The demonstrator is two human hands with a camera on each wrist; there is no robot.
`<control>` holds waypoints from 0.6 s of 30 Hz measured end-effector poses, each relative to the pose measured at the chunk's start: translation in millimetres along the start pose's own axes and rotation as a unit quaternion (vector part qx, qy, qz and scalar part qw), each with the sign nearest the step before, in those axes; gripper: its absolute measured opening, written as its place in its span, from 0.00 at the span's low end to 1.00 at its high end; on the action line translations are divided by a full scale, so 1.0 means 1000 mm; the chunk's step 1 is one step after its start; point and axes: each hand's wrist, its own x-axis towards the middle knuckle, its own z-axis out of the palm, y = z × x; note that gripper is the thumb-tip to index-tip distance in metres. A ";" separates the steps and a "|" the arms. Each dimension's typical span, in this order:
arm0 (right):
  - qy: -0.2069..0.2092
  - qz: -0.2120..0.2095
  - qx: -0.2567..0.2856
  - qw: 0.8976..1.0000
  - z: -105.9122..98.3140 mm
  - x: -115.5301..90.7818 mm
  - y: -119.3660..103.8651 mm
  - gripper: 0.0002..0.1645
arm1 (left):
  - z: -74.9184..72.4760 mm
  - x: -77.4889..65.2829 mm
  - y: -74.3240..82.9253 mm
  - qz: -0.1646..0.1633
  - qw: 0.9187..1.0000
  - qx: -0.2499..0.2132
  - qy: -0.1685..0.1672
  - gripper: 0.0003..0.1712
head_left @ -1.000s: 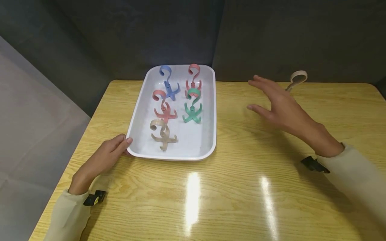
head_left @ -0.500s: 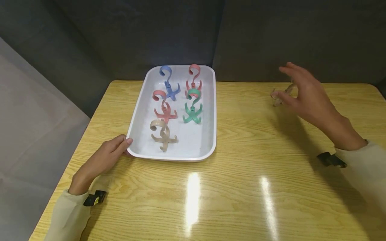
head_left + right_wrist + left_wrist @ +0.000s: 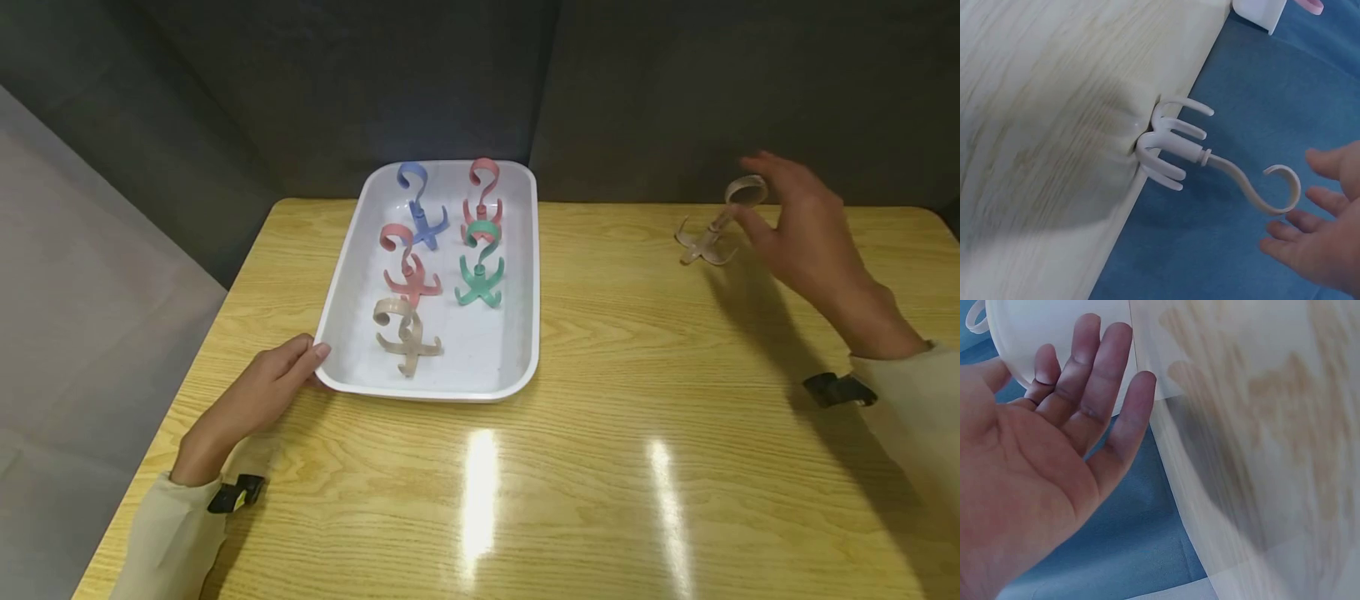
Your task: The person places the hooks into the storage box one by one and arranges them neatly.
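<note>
My left hand point(image 3: 258, 390) holds the near left corner of a white tray point(image 3: 535, 325), thumb over the rim and fingers beneath it. Its fingers look extended in the left wrist view. At the table's far right, a beige claw-style hanger hook point(image 3: 703, 250) stands on its splayed prongs with its curl upward. My right hand point(image 3: 806, 229) is beside that curl, thumb and fingers apart. In the right wrist view the fingertips point(image 3: 1277, 247) are close to the curl; whether they touch it I cannot tell. Similar hooks stand in the tray: blue point(image 3: 427, 232), pink point(image 3: 411, 283), green point(image 3: 479, 285) and beige point(image 3: 408, 343).
Another pink hook point(image 3: 482, 177) is at the tray's back right. The wood-grain table point(image 3: 570, 467) reflects light near its front. A dark cloth wall point(image 3: 645, 92) rises behind the table's far edge, and grey cloth point(image 3: 97, 250) lies to the left.
My right hand has moved right, passing the beige hook to its right side, which uncovers the hook. The left hand, tray and hooks inside it look unchanged.
</note>
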 end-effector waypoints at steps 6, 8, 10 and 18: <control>0.017 0.028 0.007 0.999 0.000 0.000 0.005 0.29 | 0.000 0.000 -0.001 0.000 1.000 0.001 0.003 0.22; 0.015 0.033 0.009 0.999 -0.001 0.000 0.007 0.29 | 0.000 -0.001 0.000 -0.001 1.000 0.001 0.003 0.22; 0.016 0.033 0.004 0.999 -0.001 0.000 0.009 0.28 | 0.000 -0.001 0.000 -0.002 1.000 0.000 0.002 0.22; 0.053 0.024 -0.031 0.998 -0.002 0.002 0.019 0.21 | 0.000 -0.001 0.001 -0.003 1.000 -0.003 0.002 0.22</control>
